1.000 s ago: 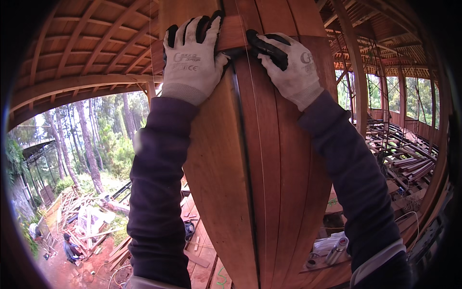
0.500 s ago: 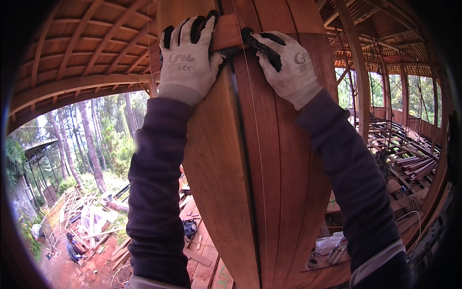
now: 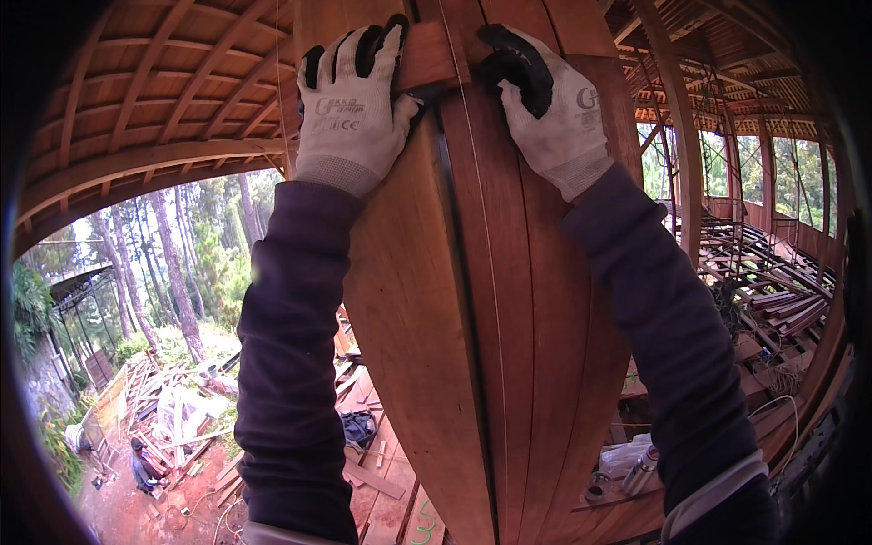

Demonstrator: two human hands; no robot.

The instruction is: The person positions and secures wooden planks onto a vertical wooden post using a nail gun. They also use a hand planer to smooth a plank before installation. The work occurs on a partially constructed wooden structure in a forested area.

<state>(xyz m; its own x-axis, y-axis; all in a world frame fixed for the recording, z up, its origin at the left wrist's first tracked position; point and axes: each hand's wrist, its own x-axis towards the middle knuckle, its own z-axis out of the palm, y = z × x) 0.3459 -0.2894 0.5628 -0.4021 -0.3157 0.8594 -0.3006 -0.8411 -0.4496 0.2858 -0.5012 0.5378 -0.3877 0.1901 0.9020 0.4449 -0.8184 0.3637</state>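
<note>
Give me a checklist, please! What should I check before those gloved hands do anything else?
1. Gloves on both hands: ok.
2. Left hand on the wooden block: ok.
3. Right hand on the block too: not ok, it's off to the block's right.
4. Thin string clear of the right hand: ok, it passes to the left.
5. Block flat against the boards: cannot tell from this angle.

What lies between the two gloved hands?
In the head view, a wooden block, a thin string and some reddish board lie between the left hand and the right hand.
</note>
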